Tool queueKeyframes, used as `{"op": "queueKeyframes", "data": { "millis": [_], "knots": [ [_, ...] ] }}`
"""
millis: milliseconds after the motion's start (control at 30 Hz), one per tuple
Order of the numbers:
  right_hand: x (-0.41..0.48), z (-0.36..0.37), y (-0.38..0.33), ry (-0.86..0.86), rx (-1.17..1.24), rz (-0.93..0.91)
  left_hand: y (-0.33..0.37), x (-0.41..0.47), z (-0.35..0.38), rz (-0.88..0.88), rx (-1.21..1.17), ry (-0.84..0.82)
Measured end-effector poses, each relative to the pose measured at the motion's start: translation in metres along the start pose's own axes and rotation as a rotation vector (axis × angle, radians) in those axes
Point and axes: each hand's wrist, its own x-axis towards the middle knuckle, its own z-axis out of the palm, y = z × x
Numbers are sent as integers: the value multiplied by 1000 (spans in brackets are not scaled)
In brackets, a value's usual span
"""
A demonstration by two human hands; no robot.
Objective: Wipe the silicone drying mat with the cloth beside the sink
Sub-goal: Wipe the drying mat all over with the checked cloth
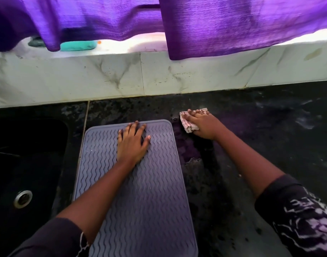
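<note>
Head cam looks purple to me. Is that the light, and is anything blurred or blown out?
Head view: daylight through the purple fabric curtain tints the grey ribbed silicone mat and black stone counter violet; the sill beneath it is blown out; the black sink loses detail in shadow; wide-angle bends the marble ledge.

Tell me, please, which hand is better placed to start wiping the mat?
The right hand: it rests on the cloth, which lies on the counter just off the far right corner of the mat. The left hand lies flat on the mat, with no cloth.
</note>
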Motion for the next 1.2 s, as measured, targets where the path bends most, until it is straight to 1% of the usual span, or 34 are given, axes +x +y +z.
{"op": "queueKeyframes", "data": {
  "millis": [67, 167, 233, 300, 400, 467, 500, 600, 667, 767, 900, 967, 1067, 1200],
  "knots": [
    [0, 7, -11, 127, -46, 58, -1, 0, 1, -3, -3, 4],
    [3, 0, -16, 250, 20, 92, -1, 0, 1, -6, -12, 13],
    [3, -15, -16, 291, 133, 143, -1, 0, 0, -7, -16, 13],
    [-1, -31, -25, 377, 278, 194, -1, 1, 0, -9, -26, 14],
    [-9, -45, -64, 462, 415, 189, -3, 0, -2, -7, -89, 43],
    [-6, -46, -94, 439, 400, 147, -3, -1, -5, -29, -167, 72],
    [-1, -42, -107, 405, 354, 130, -4, -2, -6, -42, -190, 83],
    [14, -15, -140, 249, 156, 110, -4, -3, -6, -52, -163, 73],
    [19, 1, -151, 166, 103, 134, -4, -3, -5, -45, -127, 35],
    [20, 2, -152, 166, 83, 124, -7, -1, -7, -21, -78, -25],
    [-4, 4, -151, 136, 101, 90, -18, -1, -10, 41, -43, -97],
    [-16, 11, -155, 146, 133, 99, -20, -3, -10, 53, -46, -97],
    [-7, 1, -156, 167, 199, 140, -18, -5, -10, 60, -48, -89],
    [-14, -9, -159, 118, 202, 136, -18, -7, -12, 57, -39, -97]
  ]
}}
